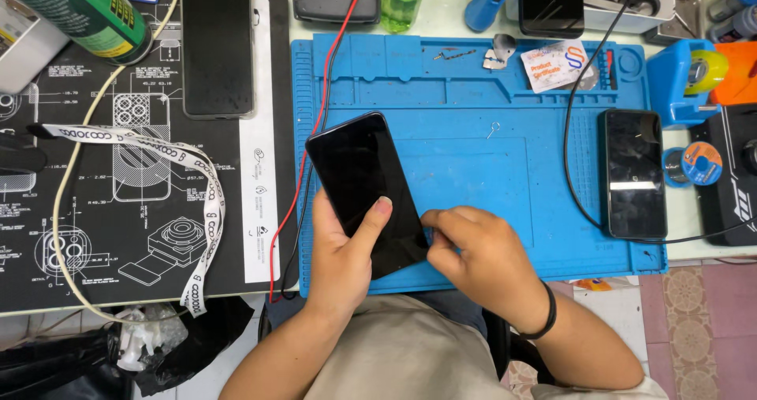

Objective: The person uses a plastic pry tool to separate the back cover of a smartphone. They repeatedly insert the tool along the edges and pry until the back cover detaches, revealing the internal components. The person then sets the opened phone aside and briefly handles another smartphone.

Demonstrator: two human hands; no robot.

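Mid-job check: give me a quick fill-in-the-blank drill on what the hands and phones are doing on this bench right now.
1. The left hand grips a dark phone with its ____ laid across the screen.
2. The right hand pinches at that phone's lower ____ edge.
3. The held phone hovers over a ____ coloured work mat.
4. A second phone lies on the mat's ____ side, by a black cable.

Missing words: thumb; right; blue; right

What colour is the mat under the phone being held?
Bright blue work mat, clearest in the head view.
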